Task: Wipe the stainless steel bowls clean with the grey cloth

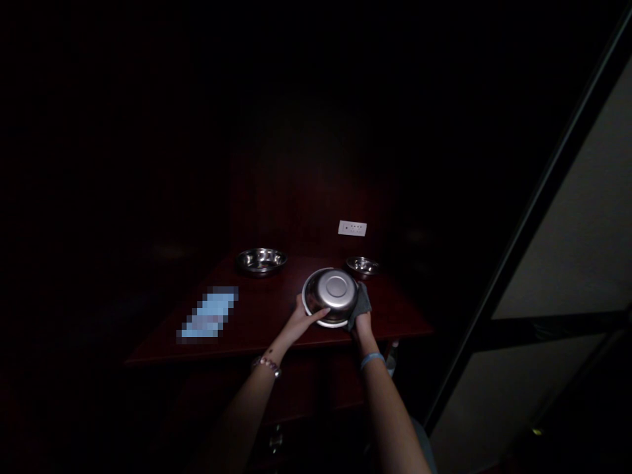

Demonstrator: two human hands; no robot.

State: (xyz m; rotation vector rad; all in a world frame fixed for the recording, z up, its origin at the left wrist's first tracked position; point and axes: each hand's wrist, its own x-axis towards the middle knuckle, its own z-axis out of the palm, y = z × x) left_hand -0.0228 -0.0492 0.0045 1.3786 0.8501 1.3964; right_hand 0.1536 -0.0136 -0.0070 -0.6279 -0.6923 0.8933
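1. Steel bowl [337, 288], tilted base-up, is held above the dark red table [257, 316], clasped by the left hand [302, 320] and, with a grey cloth [362, 301], the right hand [364, 323].
2. A socket panel [352, 228] is mounted on the dim wall [301, 220].
3. Glints are seen inside a metal basin [261, 262] and a smaller dish [363, 266] behind.

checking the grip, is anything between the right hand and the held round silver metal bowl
Yes: a dark grey cloth lies between the right hand and the round silver metal bowl, at its right edge.
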